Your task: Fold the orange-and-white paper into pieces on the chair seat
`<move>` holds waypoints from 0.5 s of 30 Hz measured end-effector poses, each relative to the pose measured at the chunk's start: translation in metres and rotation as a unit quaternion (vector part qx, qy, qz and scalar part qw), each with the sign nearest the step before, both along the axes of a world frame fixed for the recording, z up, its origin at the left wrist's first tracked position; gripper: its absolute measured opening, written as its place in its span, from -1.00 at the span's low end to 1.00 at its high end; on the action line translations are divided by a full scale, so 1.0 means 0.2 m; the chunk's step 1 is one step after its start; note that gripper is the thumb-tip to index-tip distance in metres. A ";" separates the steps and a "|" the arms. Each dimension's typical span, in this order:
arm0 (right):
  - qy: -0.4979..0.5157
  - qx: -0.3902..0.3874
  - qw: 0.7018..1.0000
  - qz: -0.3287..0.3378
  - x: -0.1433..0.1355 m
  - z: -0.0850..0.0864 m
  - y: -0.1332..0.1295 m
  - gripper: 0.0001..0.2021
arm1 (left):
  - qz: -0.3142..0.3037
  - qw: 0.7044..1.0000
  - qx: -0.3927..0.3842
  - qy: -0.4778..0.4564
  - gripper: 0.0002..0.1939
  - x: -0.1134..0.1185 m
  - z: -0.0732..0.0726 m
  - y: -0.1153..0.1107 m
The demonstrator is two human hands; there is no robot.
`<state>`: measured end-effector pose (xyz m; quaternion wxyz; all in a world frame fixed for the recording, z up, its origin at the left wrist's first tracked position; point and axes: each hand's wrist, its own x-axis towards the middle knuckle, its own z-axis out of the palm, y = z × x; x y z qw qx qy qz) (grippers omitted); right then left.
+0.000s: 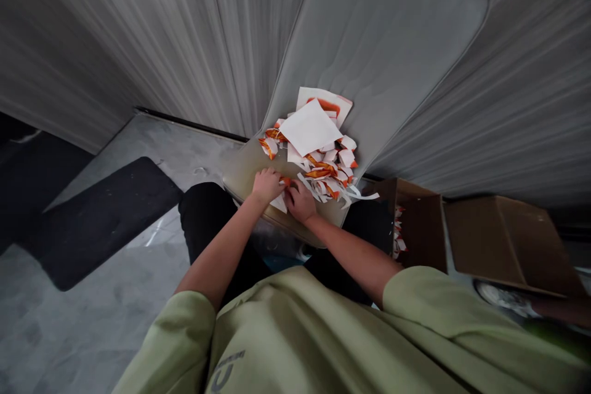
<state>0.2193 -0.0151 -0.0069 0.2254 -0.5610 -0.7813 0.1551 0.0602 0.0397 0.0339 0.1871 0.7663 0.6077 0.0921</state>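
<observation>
On the front of a grey padded chair (392, 31), my left hand (268, 186) and my right hand (301, 202) meet over a small orange-and-white piece of paper (278, 203). The fingers of both hands are closed on it, and they hide most of its shape. Just beyond my right hand lies a pile of folded orange-and-white paper pieces (323, 169) with loose white paper strips (364, 194). Flat white paper squares (310, 128) rest on top of the pile, and a sheet with an orange print (339, 104) lies behind them.
At the right on the floor stands an open cardboard box (422, 231) with more folded pieces inside. Another cardboard box (521, 246) is beside it. A dark mat (106, 221) lies on the floor at left. Grey streaked panels (184, 31) rise behind the chair.
</observation>
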 end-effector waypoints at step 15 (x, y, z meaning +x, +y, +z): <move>0.325 -0.170 0.911 -0.191 -0.03 0.05 0.13 -0.59 | 0.024 0.955 -0.101 -0.279 -0.78 -0.06 -0.02 0.03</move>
